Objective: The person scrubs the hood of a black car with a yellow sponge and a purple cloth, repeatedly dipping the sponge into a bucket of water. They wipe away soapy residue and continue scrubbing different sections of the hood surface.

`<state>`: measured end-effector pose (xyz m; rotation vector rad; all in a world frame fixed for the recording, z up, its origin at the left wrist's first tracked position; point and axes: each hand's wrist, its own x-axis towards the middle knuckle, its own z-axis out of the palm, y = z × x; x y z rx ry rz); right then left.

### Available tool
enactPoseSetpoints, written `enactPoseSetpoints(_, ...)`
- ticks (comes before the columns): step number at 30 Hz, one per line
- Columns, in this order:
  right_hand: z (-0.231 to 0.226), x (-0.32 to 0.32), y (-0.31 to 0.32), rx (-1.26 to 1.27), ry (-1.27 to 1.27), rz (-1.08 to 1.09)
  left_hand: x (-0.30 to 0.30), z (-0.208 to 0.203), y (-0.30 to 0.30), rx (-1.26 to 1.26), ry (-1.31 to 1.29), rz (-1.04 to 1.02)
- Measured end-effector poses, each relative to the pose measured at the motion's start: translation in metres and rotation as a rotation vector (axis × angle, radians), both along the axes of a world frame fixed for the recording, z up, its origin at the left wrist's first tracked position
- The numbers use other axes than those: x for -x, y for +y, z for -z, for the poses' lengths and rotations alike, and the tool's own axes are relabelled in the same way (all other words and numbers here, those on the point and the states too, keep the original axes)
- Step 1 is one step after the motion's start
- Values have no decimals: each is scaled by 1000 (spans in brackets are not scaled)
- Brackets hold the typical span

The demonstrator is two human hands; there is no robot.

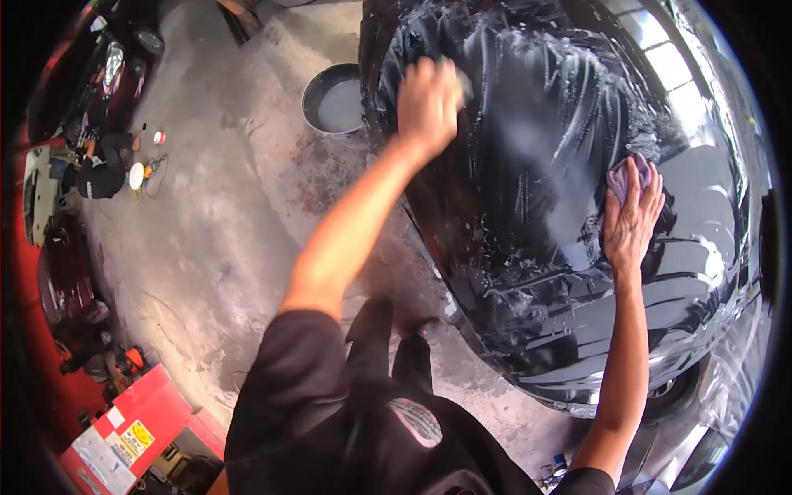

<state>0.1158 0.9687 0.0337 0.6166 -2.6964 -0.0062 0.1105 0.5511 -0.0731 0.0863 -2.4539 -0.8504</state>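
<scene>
A black car hood (528,157) curves away in front of me, streaked with whitish, wet-looking suds or residue. On its left side, my left hand (429,107) is closed over a small pale pad or block (464,86), mostly hidden by the fingers and slightly blurred. Towards the right of the hood, my right hand (633,219) presses down on a crumpled purple cloth (629,177), with fingers lying over it. Cloth and palm both rest against the panel.
A dark bucket (308,109) of greyish liquid stands on the concrete floor (198,214) beside the car. Far left, a person (106,169) in dark clothes crouches near a white round container (137,176). A red cabinet (153,404) stands at the lower left.
</scene>
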Motion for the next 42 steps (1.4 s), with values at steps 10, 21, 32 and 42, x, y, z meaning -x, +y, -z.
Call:
enactPoseSetpoints(10,-1,-2,6,-34,-5,-2,-136,39,50,-73,131,182)
enactPoseSetpoints(21,-5,0,-3,-18,-50,24,92,6,-61,-23,125,47)
enactPoseSetpoints(32,-3,7,-15,7,-41,-2,213,-31,-127,163,85,-56)
enactPoseSetpoints(42,-9,-2,1,-22,-60,48,108,20,-99,63,126,227)
